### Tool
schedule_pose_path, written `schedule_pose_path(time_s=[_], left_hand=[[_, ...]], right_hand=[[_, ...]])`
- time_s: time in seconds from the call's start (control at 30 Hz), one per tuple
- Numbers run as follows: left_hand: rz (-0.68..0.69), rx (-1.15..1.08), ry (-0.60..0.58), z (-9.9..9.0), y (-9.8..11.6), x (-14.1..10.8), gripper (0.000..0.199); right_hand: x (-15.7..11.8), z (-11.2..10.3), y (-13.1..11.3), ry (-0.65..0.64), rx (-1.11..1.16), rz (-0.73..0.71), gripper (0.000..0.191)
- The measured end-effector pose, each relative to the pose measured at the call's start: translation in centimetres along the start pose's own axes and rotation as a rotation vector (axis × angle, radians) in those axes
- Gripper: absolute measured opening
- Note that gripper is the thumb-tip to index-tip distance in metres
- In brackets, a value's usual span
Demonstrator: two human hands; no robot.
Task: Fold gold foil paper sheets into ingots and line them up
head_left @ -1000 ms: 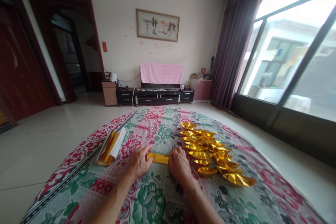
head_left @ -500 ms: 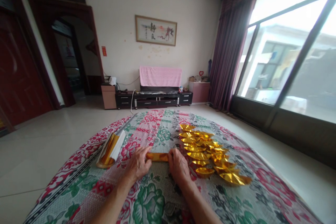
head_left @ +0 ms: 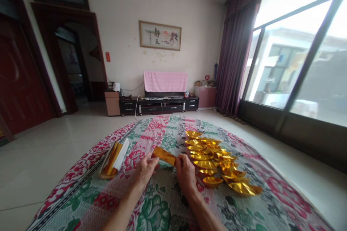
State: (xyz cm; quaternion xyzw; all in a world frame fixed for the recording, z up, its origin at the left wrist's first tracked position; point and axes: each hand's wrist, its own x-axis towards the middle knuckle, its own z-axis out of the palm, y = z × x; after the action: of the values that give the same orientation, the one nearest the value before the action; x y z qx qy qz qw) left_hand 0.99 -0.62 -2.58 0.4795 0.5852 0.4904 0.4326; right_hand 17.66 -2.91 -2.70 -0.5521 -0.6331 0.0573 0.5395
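A folded strip of gold foil paper (head_left: 165,156) slants above the flowered cloth, its left end higher than its right. My right hand (head_left: 185,173) is closed on the strip's right end, thumb and fingers pinching it. Close by the other end is my left hand (head_left: 146,169), thumb and fingers apart, just below and left of the strip; a light touch there cannot be ruled out. Right of my right hand, several boat-shaped gold paper ingots (head_left: 213,181) lie in overlapping rows. A stack of gold and white paper sheets (head_left: 115,157), curled at the edges, lies to the left.
The flowered tablecloth (head_left: 154,205) covers the rounded table under my hands. Beyond it, a low black TV cabinet (head_left: 162,107) stands against the wall, with a pink cloth (head_left: 165,81) over the TV. A large window (head_left: 292,61) is on the right.
The gold strip has gone from level between both hands to slanted, its left end raised. My left hand's fingers have come away from that end; my right hand keeps its hold.
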Motion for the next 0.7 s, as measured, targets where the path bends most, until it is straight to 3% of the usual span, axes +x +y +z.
schedule_pose_path(time_s=[0.3,0.47,0.7], left_hand=[[-0.276,-0.393,-0.141,0.7,2.0,-1.7,0.033],[-0.245,-0.546,-0.234,0.8,1.8,-1.6,0.021],[-0.163,-0.709,-0.171,0.6,1.4,-1.2,0.021]], right_hand=[[-0.1,0.3,0.1,-0.011,0.016,-0.021,0.019],[-0.3,0.5,0.1,-0.07,0.034,-0.053,0.018],[-0.3,0.6,0.1,-0.113,0.07,-0.079,0.018]])
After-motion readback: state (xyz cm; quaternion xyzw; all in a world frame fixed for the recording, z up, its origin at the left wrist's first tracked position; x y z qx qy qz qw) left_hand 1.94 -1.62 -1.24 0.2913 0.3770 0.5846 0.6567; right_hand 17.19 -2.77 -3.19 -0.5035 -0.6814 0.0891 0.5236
